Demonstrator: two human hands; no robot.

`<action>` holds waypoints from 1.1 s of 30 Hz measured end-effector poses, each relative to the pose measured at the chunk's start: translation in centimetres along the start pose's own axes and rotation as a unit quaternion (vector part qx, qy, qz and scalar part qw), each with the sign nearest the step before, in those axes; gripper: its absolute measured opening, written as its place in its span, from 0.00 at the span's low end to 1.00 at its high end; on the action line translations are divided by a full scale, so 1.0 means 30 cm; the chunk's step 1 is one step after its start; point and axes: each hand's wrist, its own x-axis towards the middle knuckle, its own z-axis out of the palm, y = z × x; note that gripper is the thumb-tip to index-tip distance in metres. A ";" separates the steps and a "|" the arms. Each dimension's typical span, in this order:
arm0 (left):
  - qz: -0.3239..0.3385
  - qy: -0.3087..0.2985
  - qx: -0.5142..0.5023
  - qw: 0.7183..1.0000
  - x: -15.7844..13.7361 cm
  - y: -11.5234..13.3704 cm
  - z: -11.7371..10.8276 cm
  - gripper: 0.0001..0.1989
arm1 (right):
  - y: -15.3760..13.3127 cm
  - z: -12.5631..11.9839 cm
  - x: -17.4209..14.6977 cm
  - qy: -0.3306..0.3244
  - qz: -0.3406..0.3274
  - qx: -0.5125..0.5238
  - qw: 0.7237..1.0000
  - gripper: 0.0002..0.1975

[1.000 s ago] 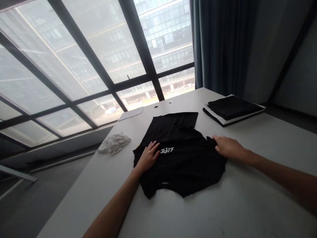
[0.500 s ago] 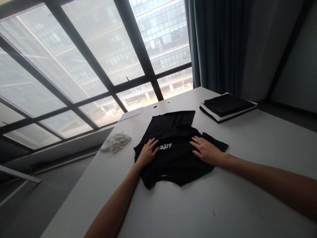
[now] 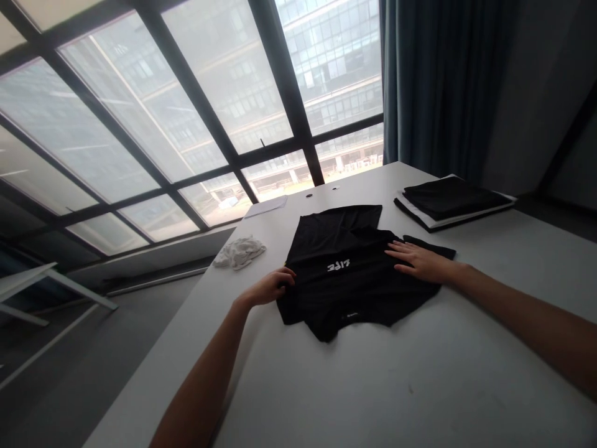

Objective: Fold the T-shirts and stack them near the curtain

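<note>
Since the earlier frames, the left hand (image 3: 269, 288) is sliding off the white print toward the left edge of the shirt (image 3: 354, 274), where its fingers are now curling and pinching the cloth at that edge. Over the same span the right hand (image 3: 421, 260) is holding its place on the right part of the shirt, palm down and fingers spread flat, gripping nothing.

Nearest the camera, both bare forearms are reaching in from the bottom and right of the view across the pale table (image 3: 373, 386). Beyond them the black shirt is lying flat at the middle of the table, partly folded, with a small white print (image 3: 339, 266) facing up between the two hands and a loose lower edge pointing toward the camera. A dark flap is sticking out just past the right hand.

Left of the shirt, near the table's edge, a crumpled white cloth (image 3: 240, 252) is lying apart from it. Farther back a white sheet (image 3: 265, 206) is resting flat near the far left corner. At the far right a stack (image 3: 454, 200) of folded dark and white garments is sitting well apart from the shirt. Behind the table, a large window (image 3: 186, 112) and a dark curtain (image 3: 429, 81) are filling the background.
</note>
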 end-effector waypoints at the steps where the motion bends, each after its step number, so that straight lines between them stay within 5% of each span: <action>1: 0.006 0.006 -0.014 1.000 -0.014 0.005 0.000 0.15 | 0.014 -0.006 -0.003 0.006 -0.001 0.004 1.000 0.30; 7: -0.054 0.045 -0.052 0.996 -0.133 -0.065 -0.015 0.15 | 0.010 -0.019 -0.007 0.035 -0.010 -0.020 0.999 0.26; 13: -0.156 0.153 -0.064 0.974 -0.232 -0.176 -0.066 0.17 | -0.072 -0.053 -0.004 0.160 -0.013 -0.065 0.985 0.20; 18: -0.142 0.315 0.001 0.938 -0.172 -0.057 0.023 0.17 | -0.164 -0.007 0.004 0.170 -0.030 -0.036 0.984 0.19; 20: -0.126 0.287 0.038 0.949 -0.137 0.009 0.107 0.20 | -0.170 0.029 0.008 0.157 -0.020 -0.026 0.987 0.19; 24: -0.130 0.130 0.127 0.975 -0.118 0.028 0.239 0.30 | -0.115 0.078 0.008 0.100 0.009 -0.029 0.995 0.27; 29: -0.095 0.018 0.147 0.984 -0.183 -0.052 0.193 0.32 | -0.074 0.065 0.000 0.040 -0.008 -0.027 0.999 0.29; 33: -0.017 0.029 0.138 0.990 -0.197 0.030 0.143 0.33 | -0.146 0.015 -0.007 0.050 -0.069 -0.020 0.996 0.27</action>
